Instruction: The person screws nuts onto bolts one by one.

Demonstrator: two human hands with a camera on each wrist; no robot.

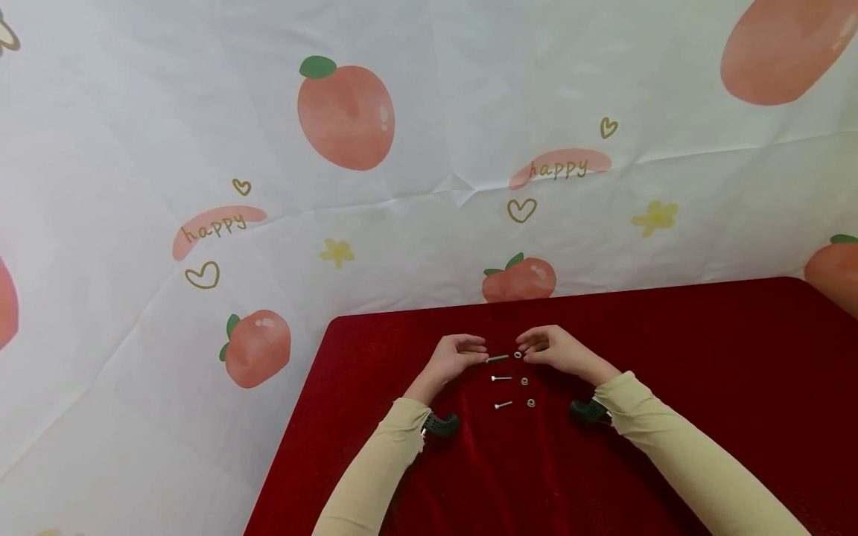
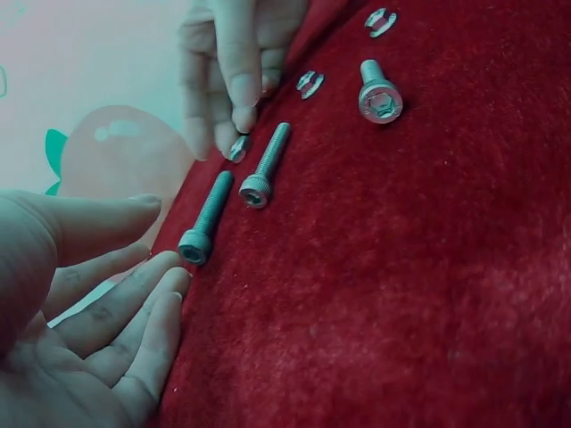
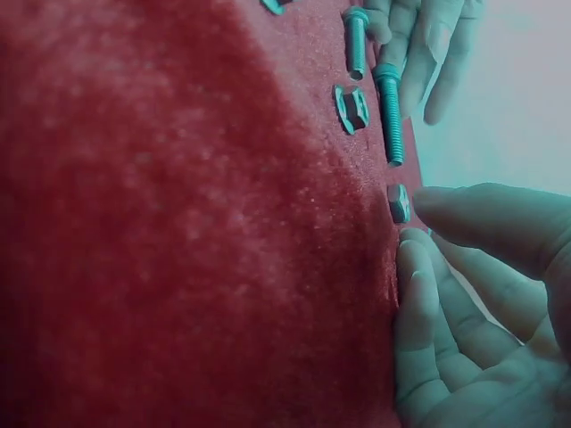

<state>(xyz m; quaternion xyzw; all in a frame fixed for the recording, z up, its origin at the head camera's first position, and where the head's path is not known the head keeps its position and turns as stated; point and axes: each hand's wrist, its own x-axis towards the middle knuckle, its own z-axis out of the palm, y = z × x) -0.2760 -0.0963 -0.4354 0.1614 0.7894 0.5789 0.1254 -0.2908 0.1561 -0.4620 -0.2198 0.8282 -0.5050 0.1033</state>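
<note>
Three metal socket-head bolts lie in a column on the red cloth: a far bolt (image 1: 497, 358), a middle bolt (image 1: 501, 378) and a near bolt (image 1: 503, 406). To their right are three nuts: a far nut (image 1: 518, 355), a middle nut (image 1: 524, 381) and a near nut (image 1: 531, 403). My left hand (image 1: 456, 359) is beside the head of the far bolt (image 2: 206, 218), thumb and fingers apart with nothing between them. At the far nut (image 3: 399, 204), my right hand (image 1: 555, 351) has its thumb and fingertips close by; whether they touch it I cannot tell.
Red velvety cloth (image 1: 496, 476) covers the table, whose far edge meets a white backdrop (image 1: 429, 246) printed with fruit and hearts. A dark wrist device (image 1: 442, 425) sits at the left cuff and another dark device (image 1: 588, 411) at the right cuff.
</note>
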